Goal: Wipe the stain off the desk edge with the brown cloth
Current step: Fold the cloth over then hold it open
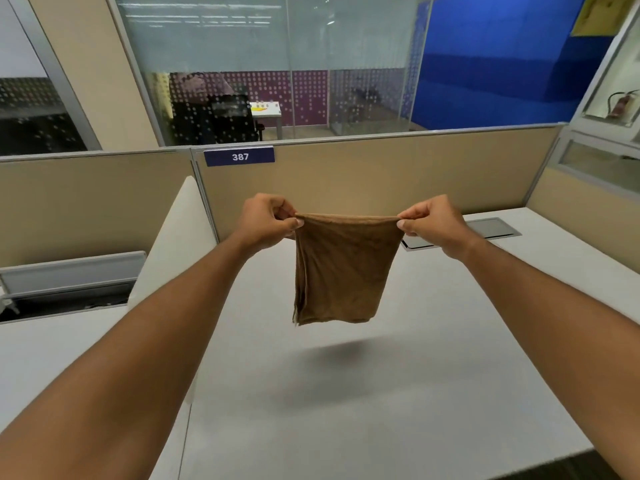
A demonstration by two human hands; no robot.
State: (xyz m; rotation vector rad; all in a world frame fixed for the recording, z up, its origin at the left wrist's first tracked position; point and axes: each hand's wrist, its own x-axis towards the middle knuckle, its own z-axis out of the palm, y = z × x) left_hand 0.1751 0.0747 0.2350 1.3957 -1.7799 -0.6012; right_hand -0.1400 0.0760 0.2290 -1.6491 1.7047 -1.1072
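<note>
Both hands hold the brown cloth (341, 268) up in the air, above the middle of the white desk (398, 393). The left hand (266, 218) pinches the left top corner between thumb and fingers, and the right hand (433, 221) pinches the right top corner in the same way. The top hem is stretched straight from left to right between them, and the rest hangs down, folded double, without touching the desk; only its shadow lies on the surface below.

No stain is visible on the desk in this view, so I cannot tell which edge has it. The near edge (519, 460) shows at the bottom right, closer to the right arm, so I judge that the right hand would reach it more easily. For this the cloth must come down and towards the person.

Farther away, behind the right hand, a grey cable flap (485, 228) is set into the desk. A beige partition (381, 174) with a blue label "387" (239, 156) closes the far side, and a white divider panel (180, 233) stands on the left. Nothing lies on the desk between the cloth and the near edge.
</note>
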